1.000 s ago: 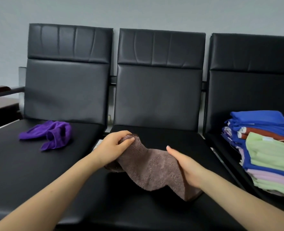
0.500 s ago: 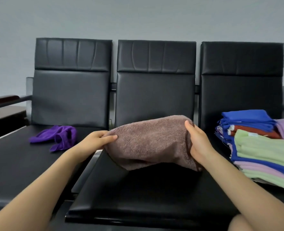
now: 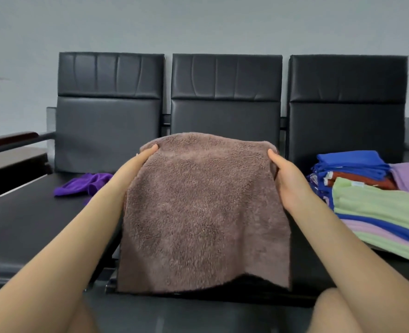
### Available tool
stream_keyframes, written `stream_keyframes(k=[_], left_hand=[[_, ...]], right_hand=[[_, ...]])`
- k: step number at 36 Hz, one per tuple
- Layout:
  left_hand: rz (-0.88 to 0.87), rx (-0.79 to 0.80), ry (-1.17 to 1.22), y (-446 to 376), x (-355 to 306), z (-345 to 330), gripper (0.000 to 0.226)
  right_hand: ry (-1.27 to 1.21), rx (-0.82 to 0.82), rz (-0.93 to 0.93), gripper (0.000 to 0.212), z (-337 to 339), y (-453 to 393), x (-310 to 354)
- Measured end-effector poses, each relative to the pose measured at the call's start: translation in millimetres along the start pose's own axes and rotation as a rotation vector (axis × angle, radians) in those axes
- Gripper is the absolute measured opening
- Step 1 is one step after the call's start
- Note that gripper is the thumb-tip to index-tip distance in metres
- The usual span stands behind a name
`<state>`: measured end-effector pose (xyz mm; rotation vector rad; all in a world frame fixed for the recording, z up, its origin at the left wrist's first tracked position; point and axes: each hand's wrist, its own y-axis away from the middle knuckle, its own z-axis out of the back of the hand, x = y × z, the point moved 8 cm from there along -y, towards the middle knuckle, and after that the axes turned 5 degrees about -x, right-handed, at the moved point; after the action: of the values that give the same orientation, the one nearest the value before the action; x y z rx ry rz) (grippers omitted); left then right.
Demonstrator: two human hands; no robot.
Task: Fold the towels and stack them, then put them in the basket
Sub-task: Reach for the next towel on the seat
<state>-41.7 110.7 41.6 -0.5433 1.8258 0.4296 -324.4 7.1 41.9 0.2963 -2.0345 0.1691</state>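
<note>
A fuzzy brown towel (image 3: pixel 203 212) is held up spread over the middle seat (image 3: pixel 314 280), pinched at its top corners by the left hand (image 3: pixel 136 164) and right hand (image 3: pixel 287 179); the fingers behind are hidden.

Forearms bare to frame edge, no sleeves; knees bare.

Fingers of both hands behind the brown towel (image 3: pixel 203 212).
</note>
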Motion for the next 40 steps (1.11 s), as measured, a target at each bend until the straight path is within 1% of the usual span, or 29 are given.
stream_keyframes(k=[1,3,5,8,12,15,19,21,24,27,28,31,32,34,36,37,38,40], left_hand=[[0.021,-0.017,-0.017,-1.0,5.4,0.3,0.052],[0.096,0.022,-0.025,-5.2,19.7,-3.5,0.036],[0.147,0.014,-0.071,-13.3,36.7,-1.2,0.036],[0.178,-0.039,-0.147,-32.6,65.4,8.2,0.030],[0.177,-0.058,-0.250,-57.5,94.0,14.8,0.011],[0.166,-0.041,-0.302,-76.9,112.8,13.8,0.008],[0.111,-0.067,-0.360,-98.7,128.2,5.4,0.010],[0.048,-0.097,-0.383,-109.5,128.8,3.0,0.013],[-0.100,-0.151,-0.494,-129.6,125.6,3.3,0.029],[-0.174,-0.149,-0.691,-141.0,126.4,7.1,0.043],[-0.163,-0.145,-0.779,-143.7,131.6,9.6,0.049],[-0.153,-0.144,-0.999,-142.5,138.2,15.1,0.061],[-0.170,-0.144,-1.039,-140.3,138.1,14.5,0.061],[-0.215,-0.124,-1.120,-132.4,136.3,9.3,0.057],[-0.274,-0.080,-1.207,-122.5,134.8,1.8,0.049],[-0.302,-0.052,-1.238,-116.8,134.3,-3.3,0.045],[-0.320,-0.025,-1.261,-110.6,134.1,-7.9,0.042],[-0.321,0.023,-1.260,-97.6,132.6,-18.7,0.037]], right_hand=[[0.012,0.004,-0.001,0.019,2.8,-3.8,-2.3],[0.053,-0.018,0.009,0.016,12.1,-12.9,-8.0],[0.153,-0.065,0.037,0.016,24.6,-25.0,-16.8],[0.410,-0.137,0.080,0.025,48.6,-48.3,-34.7],[0.736,-0.114,0.091,0.024,68.6,-69.5,-63.6],[0.914,-0.081,0.105,0.022,77.8,-80.8,-80.4],[1.006,-0.084,0.132,0.018,83.0,-99.5,-90.7],[1.021,-0.094,0.163,0.016,84.2,-108.1,-91.0],[1.036,-0.141,0.199,0.016,88.9,-123.7,-90.8],[1.045,-0.200,0.200,0.015,98.8,-131.3,-92.2],[1.060,-0.225,0.180,0.019,104.9,-133.8,-95.2],[1.110,-0.312,0.124,0.048,119.2,-138.4,-96.8],[1.162,-0.316,0.129,0.053,120.1,-138.5,-96.3],[1.379,-0.273,0.187,0.057,114.3,-134.4,-94.9],[1.629,-0.199,0.261,0.056,104.0,-125.7,-96.9],[1.705,-0.162,0.284,0.054,98.9,-121.3,-98.6],[1.738,-0.131,0.303,0.050,93.3,-116.7,-99.4],[1.684,-0.075,0.353,0.040,81.1,-110.8,-99.1]])
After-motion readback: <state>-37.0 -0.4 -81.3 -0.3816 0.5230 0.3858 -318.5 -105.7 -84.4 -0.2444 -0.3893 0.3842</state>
